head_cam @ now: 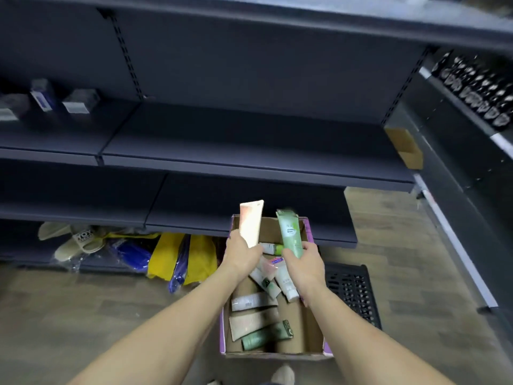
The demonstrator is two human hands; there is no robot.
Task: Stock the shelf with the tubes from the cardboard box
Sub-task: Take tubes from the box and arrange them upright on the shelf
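An open cardboard box (313, 326) with purple edges sits on the floor in front of the dark shelf (249, 151). Several tubes (255, 319) lie loose inside it. My left hand (240, 252) grips a pale peach tube (251, 223) by its lower end, holding it upright above the box. My right hand (304, 263) grips a light green tube (290, 233) the same way, beside the peach one. Both tubes stand just below the front of the lower shelf board (194, 207).
A few small boxes (44, 98) stand at the left of the middle shelf, and a small cardboard box (406, 147) sits at its right end. Slippers and yellow and blue packs (172, 254) lie under the bottom shelf. A black plastic crate (352, 290) stands right of the box.
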